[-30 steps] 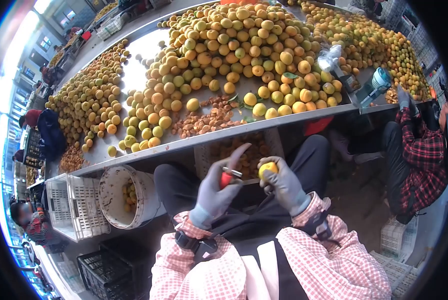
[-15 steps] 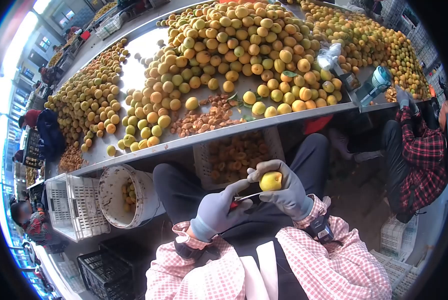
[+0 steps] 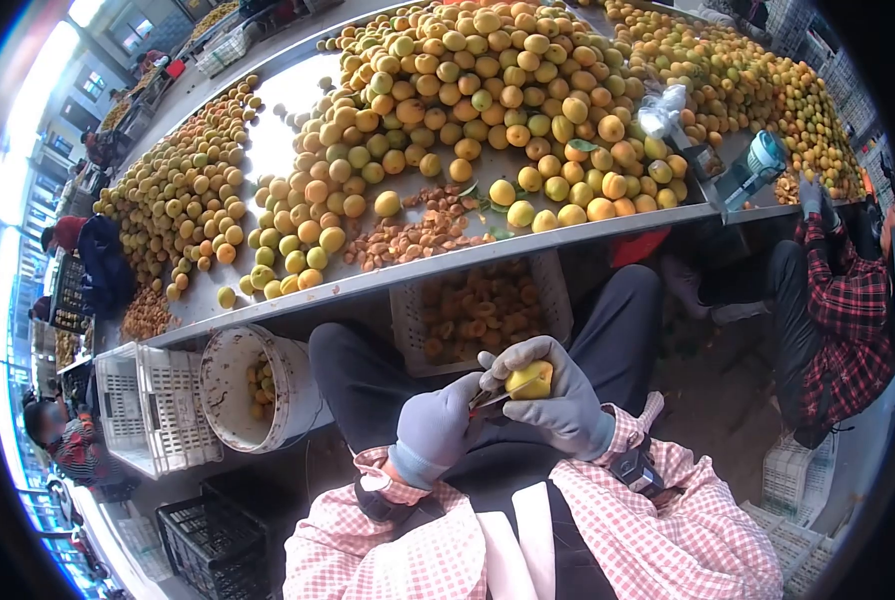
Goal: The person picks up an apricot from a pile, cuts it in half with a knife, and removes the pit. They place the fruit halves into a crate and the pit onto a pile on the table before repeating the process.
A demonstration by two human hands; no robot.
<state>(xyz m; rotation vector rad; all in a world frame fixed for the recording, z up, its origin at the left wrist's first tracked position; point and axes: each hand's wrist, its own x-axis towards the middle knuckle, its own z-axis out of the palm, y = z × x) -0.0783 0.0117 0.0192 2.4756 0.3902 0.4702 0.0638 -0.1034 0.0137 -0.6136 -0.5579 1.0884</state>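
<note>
My right hand (image 3: 565, 402), in a grey glove, is closed around a yellow apricot (image 3: 530, 380) with an orange cut patch on its side. My left hand (image 3: 435, 428), gloved too, grips a small knife (image 3: 493, 400) whose short blade lies against the lower left of the fruit. The fingers of both hands meet at the apricot, above my lap. Below the table edge, between my knees, a white crate (image 3: 408, 325) contains apricot halves (image 3: 478, 310).
A metal table (image 3: 368, 284) bears heaped apricots (image 3: 468, 80) and a pile of pits (image 3: 418, 235). Left of my legs stand a white bucket (image 3: 230, 395) with some fruit and white crates (image 3: 158, 410). A black crate (image 3: 208, 535) is lower left. A co-worker in a plaid shirt (image 3: 848, 320) sits at right.
The apricot has turned and tilted in my right hand, shifting slightly left and down. My left hand has rotated and drawn closer, bringing the knife in against the fruit.
</note>
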